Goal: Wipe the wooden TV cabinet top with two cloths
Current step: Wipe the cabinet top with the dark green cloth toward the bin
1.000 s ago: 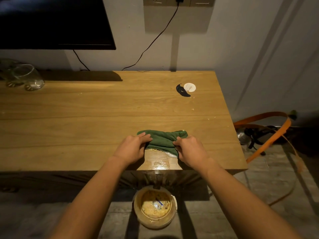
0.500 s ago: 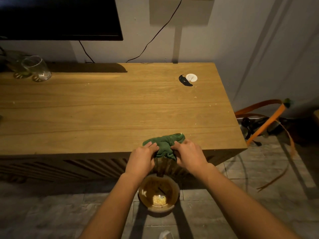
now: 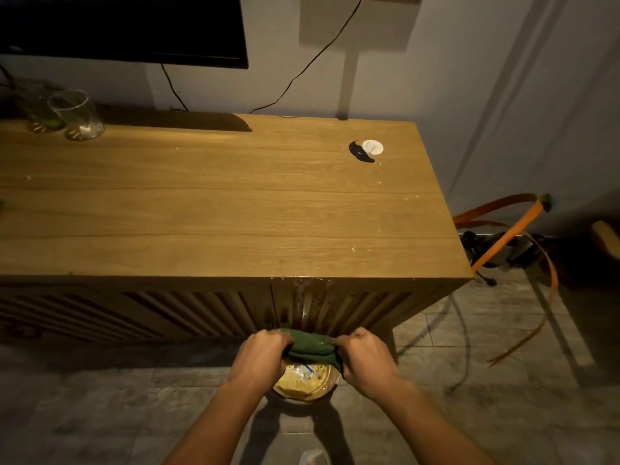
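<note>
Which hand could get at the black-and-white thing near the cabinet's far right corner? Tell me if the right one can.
Probably yes, but not at once. The right hand grips the green cloth down over the bowl. The black-and-white thing lies across bare cabinet top, nothing between.

We find no words, brand names, numbers or signs that can be read. The small white round disc (image 3: 372, 146) near the far right corner of the wooden desk (image 3: 214, 209) bears faint grey marks, too small and blurred for us to tell whether they are print. The wrapper (image 3: 307, 370) inside the bin (image 3: 303, 385) on the floor shows a blue patch, but we can make out no letters there. The dark television (image 3: 124, 26) screen shows us nothing.
</note>
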### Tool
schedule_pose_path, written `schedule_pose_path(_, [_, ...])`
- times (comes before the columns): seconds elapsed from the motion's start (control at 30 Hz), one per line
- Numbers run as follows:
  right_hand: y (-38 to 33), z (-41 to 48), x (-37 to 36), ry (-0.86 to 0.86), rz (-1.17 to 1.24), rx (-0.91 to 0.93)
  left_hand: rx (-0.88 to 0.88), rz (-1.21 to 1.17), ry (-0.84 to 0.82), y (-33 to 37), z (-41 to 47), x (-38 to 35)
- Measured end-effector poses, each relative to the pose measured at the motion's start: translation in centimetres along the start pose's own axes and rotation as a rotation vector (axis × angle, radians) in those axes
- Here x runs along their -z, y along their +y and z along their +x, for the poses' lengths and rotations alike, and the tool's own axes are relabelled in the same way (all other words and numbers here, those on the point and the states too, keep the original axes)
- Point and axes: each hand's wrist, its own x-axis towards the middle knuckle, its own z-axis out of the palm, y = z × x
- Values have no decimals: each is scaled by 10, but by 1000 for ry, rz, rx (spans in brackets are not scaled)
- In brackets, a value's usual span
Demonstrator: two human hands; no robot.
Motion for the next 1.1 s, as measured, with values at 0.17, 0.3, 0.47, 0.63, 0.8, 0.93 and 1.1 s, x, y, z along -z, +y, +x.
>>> schedule_pose_path(0.17, [0,4,4,50,49,-23,2,-35,27,0,1,9])
schedule_pose_path(0.3, [2,12,32,85,71,-22,-27,-39,48,7,8,35])
schedule_pose_path(0.47, [6,15,105,60,71,-6,-66,-61,61,26,19,96])
schedule_pose_path(0.63, [12,24,206,144,15,-11,-123,-19,151,65,47,184])
schedule_pose_path(0.8, [43,54,279,250,-24,-49,-137,-31,240,108,98,241])
schedule_pose_path(0.93, [89,110,309,239,7,-50,-137,-74,246,134,164,255])
schedule_pose_path(1.1, [148,195,326,190,52,-50,-93,-129,183,152,257,253])
